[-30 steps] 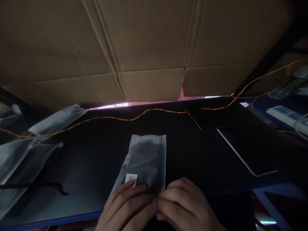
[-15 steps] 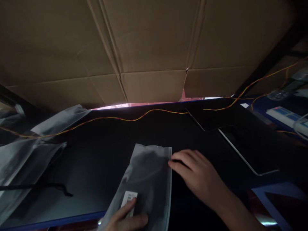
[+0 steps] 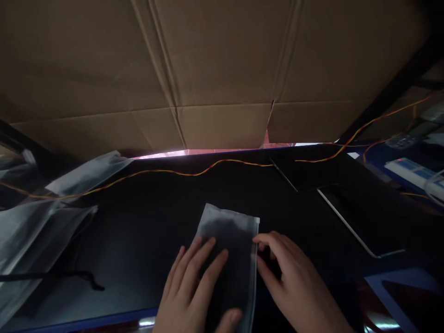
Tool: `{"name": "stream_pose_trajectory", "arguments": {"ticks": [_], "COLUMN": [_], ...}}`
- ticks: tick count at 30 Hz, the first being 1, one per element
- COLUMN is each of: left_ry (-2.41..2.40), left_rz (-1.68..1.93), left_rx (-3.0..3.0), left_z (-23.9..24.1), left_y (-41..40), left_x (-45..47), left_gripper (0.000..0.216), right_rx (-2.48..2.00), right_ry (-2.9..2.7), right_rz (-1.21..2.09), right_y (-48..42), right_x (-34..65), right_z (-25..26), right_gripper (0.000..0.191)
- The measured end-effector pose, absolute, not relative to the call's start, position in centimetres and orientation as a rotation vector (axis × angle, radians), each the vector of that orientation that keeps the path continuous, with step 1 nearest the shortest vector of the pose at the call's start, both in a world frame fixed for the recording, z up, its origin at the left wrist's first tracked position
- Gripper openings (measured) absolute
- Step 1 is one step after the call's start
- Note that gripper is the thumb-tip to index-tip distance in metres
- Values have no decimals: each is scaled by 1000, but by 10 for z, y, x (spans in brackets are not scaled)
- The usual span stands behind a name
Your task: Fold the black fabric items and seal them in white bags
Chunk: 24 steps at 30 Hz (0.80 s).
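A frosted plastic zip bag [image 3: 239, 231] lies on the black tabletop in front of me, with something dark showing through it. Its zip strip runs down the right edge, and a small white slider [image 3: 257, 220] sits at the top right corner. My left hand [image 3: 194, 282] rests flat on the bag, fingers spread, covering its lower left part. At the right edge, the curled fingers of my right hand [image 3: 287, 273] grip the zip strip below the slider, index fingertip and thumb both at the edge.
Several frosted bags [image 3: 86, 173] lie at the left beside a black cord [image 3: 83, 275]. A red-yellow twisted wire [image 3: 156, 170] crosses the table's back. Two dark tablet-like slabs [image 3: 360, 217] lie right, near a white power strip [image 3: 412, 173]. Cardboard [image 3: 222, 69] stands behind.
My left hand has moved up and spread over the bag, covering where a white barcode label showed. My right hand has slid slightly down the bag's edge, and the slider corner now shows.
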<state>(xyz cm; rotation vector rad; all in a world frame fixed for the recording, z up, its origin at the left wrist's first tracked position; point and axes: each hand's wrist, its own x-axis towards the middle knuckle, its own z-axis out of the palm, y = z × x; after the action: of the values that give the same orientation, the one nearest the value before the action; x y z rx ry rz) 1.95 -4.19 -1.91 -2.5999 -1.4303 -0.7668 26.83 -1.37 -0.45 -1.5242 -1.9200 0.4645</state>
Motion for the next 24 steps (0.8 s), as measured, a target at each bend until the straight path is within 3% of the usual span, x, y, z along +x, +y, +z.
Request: {"name": "stream_pose_trajectory", "arguments": {"ticks": [2,10,19,24], "left_ry": [-1477,-1505,-1703,-1653], "left_rz": [-619,-495,-542,-481], "left_rx": [-2521,-2451,-2400,-2339], "left_z": [-20,-28,-30,-46], "left_y": [-35,-38,-40,-37], "left_x": [24,24,-1,-59], "left_gripper": [76,77,81,62], "right_rx": [-1549,-1516,-1295,-1282], "right_ry": [-1788,-1739,-1595,-1510], "right_rz": [557,555,931,816], "right_y": [-22,-15,4,11], "right_x": [260,214,187,222], "right_z": [-5,-3,16,32], "right_gripper": [26,48,26,7]}}
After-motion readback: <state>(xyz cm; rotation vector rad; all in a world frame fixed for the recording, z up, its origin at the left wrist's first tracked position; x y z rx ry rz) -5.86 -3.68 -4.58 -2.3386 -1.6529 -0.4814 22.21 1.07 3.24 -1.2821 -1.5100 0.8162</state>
